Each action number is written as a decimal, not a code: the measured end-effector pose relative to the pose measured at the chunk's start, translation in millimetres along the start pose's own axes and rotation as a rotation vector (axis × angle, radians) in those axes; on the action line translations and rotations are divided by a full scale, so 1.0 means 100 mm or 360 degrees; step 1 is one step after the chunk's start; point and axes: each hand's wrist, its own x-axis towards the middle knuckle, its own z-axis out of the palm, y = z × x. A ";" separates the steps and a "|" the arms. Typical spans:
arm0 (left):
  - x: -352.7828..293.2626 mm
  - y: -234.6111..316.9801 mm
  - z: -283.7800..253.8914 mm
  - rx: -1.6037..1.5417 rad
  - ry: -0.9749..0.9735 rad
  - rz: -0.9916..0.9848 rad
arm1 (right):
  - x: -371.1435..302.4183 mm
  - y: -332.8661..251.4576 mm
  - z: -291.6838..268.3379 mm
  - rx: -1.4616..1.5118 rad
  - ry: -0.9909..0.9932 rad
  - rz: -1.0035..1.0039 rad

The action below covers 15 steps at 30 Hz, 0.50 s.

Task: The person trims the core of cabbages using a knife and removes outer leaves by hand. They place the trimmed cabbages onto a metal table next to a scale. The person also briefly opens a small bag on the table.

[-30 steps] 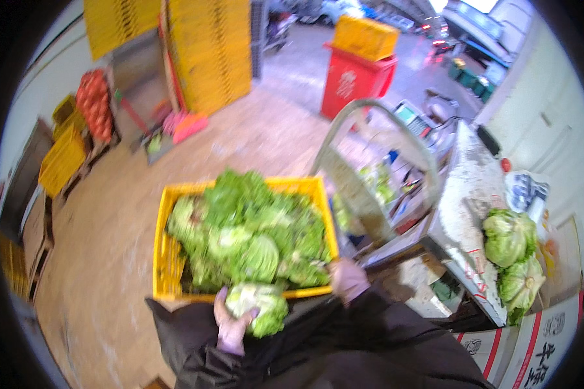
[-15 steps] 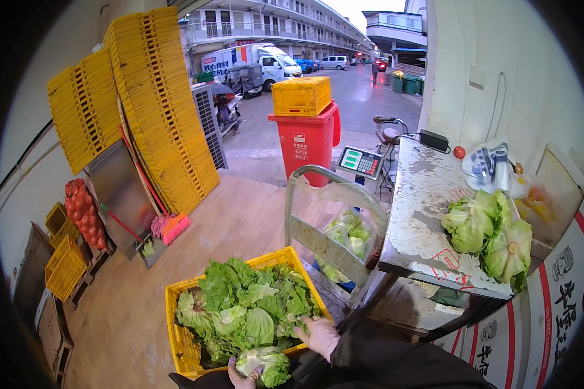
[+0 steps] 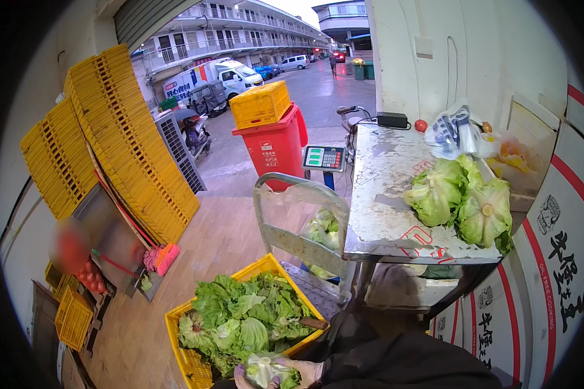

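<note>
A pale green lettuce head [image 3: 270, 369] is held low, at the near edge of a yellow crate [image 3: 187, 360]. My left hand [image 3: 241, 377] grips its left side with curled fingers, partly cut off by the lower edge. From the right my right hand [image 3: 308, 371] presses on the same lettuce, its fingers laid over the top. Loose green lettuce leaves [image 3: 243, 311] heap the crate. On them, by the right rim, lies a brown handle-like piece [image 3: 313, 322]; what it belongs to is hidden.
On the worn metal table [image 3: 383, 207] at right sit lettuce heads [image 3: 464, 201]. A metal-framed cart [image 3: 298, 236] stands beyond the crate, near a scale display [image 3: 324, 157] and red bin [image 3: 274, 152]. Stacked yellow crates [image 3: 120, 136] rise at left; white boxes [image 3: 545, 259] stand at right.
My right hand has left the crate's right side and come down to the lettuce in my left hand. The brown piece now shows where it was. The view has swung right.
</note>
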 end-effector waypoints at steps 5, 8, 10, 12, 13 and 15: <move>0.31 1.56 -0.22 0.0296 -0.0022 0.0482 | -0.27 -0.81 -0.17 -0.0370 0.0346 -0.0451; 0.46 1.80 -0.18 0.0494 -0.0034 0.0665 | -0.12 -0.35 -0.26 0.0874 0.0264 0.0261; 0.51 1.83 -0.17 0.0488 -0.0106 0.0725 | -0.09 -0.57 -0.37 0.1519 0.0233 0.0563; 0.56 1.88 -0.14 0.0316 -0.0116 0.0727 | -0.09 -0.90 -0.51 0.1893 0.0296 0.0535; 0.62 1.95 -0.15 0.0160 -0.0177 0.0760 | -0.10 -1.15 -0.62 0.2011 0.0345 0.0435; 0.67 1.81 -0.22 -0.0009 -0.0191 0.0648 | -0.15 -1.73 -0.90 0.2129 0.0413 0.0171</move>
